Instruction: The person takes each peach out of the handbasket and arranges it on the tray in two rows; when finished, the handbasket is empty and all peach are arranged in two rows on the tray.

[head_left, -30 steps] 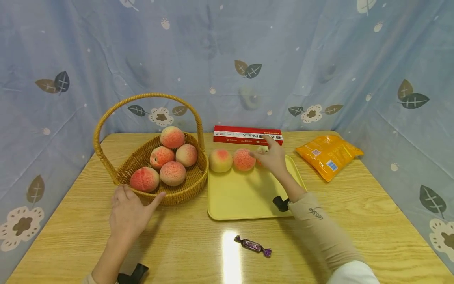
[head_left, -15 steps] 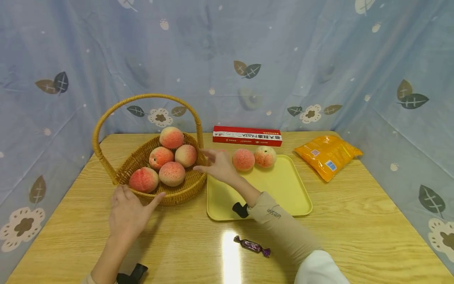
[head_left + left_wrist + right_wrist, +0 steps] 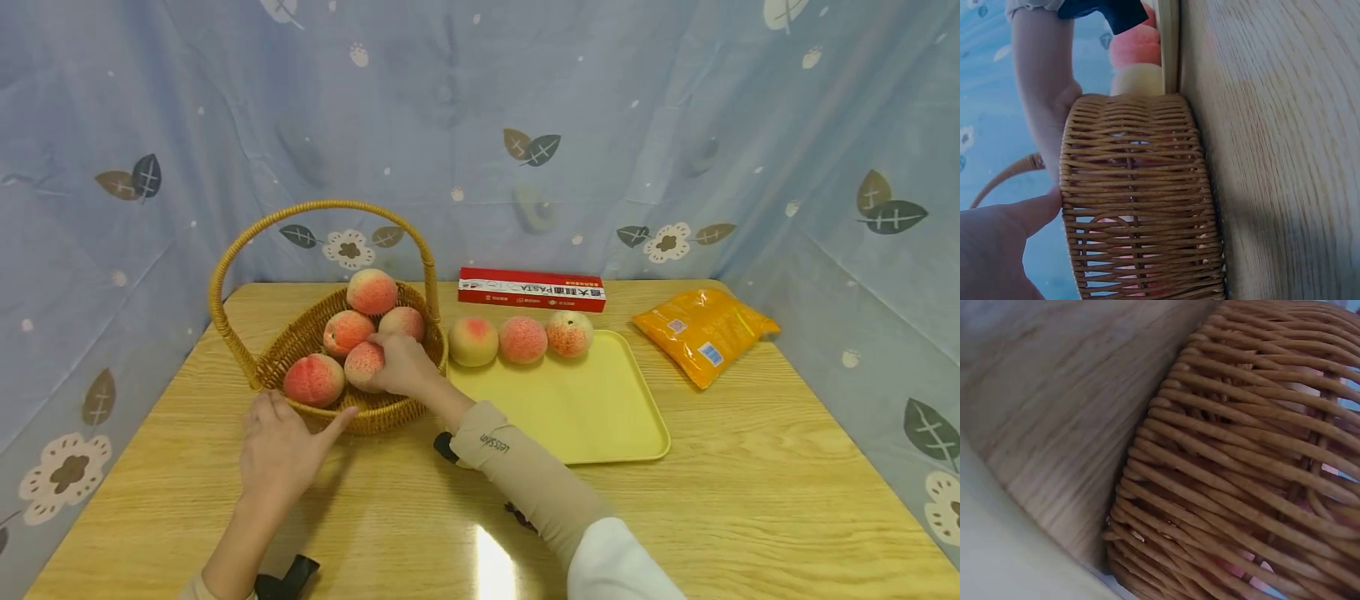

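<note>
A wicker basket (image 3: 378, 417) with a tall arched handle holds several peaches. My left hand (image 3: 281, 446) rests at its front left rim, thumb spread out; in the left wrist view the thumb tip touches the rim. My right hand (image 3: 408, 367) reaches over the basket's right side and holds the front peach (image 3: 363, 367), fingers and thumb at its right side. Beside it lie a redder peach (image 3: 313, 380), another with a stem dimple (image 3: 347, 333), a back one (image 3: 372, 292) and a partly covered one (image 3: 402, 322). The right wrist view shows only the basket's woven wall (image 3: 1241, 450).
A yellow tray (image 3: 570, 417) stands right of the basket, with three peaches (image 3: 522, 340) in a row along its back edge. Behind it lies a red pasta box (image 3: 531, 289). An orange packet (image 3: 705, 336) is at the right. My right sleeve mostly covers a wrapped candy (image 3: 520, 517).
My right hand has moved left from the tray's back right peach, past the tray, into the basket and onto the front peach. The left hand has stayed at the rim.
</note>
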A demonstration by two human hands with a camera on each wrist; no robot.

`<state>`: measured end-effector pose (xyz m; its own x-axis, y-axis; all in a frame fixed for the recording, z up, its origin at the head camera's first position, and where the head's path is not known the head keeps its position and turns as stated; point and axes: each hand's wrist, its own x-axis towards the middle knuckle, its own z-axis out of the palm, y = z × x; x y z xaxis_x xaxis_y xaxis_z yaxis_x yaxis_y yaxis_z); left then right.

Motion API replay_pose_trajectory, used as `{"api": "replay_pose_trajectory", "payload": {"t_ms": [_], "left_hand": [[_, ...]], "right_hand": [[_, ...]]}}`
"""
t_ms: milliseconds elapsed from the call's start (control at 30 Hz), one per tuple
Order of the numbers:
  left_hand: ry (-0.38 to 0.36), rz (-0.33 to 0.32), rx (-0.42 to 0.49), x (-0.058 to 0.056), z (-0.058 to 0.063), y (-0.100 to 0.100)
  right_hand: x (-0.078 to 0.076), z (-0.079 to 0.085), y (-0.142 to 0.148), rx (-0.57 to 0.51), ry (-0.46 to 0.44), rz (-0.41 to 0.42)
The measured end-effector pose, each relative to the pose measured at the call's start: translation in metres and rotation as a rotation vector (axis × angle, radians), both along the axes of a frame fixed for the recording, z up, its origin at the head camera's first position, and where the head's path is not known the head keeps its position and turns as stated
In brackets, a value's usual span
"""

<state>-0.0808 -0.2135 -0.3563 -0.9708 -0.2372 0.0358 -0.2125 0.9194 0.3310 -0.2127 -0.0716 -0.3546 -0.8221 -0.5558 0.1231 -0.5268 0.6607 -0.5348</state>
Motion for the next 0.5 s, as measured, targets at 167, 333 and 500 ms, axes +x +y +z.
{"api": "replay_pose_trajectory", "payload": {"t_ms": [167,333,500], "left_hand": [[0.021,0.002,0.013,-0.0005,-0.0001,0.0006],[0.028,0.005,0.027,0.0000,0.0008,0.0009],[0.012,0.002,0.021,0.0005,0.0011,0.0007]], "right_hand": [[0.0005,-0.0040,-0.0024,0.113,0.151,-0.002],[0.0030,-0.0040,-0.0003,0.102,0.147,-0.080],[0.0052,-0.0003,0.0045,-0.025,0.026,-0.157]]}}
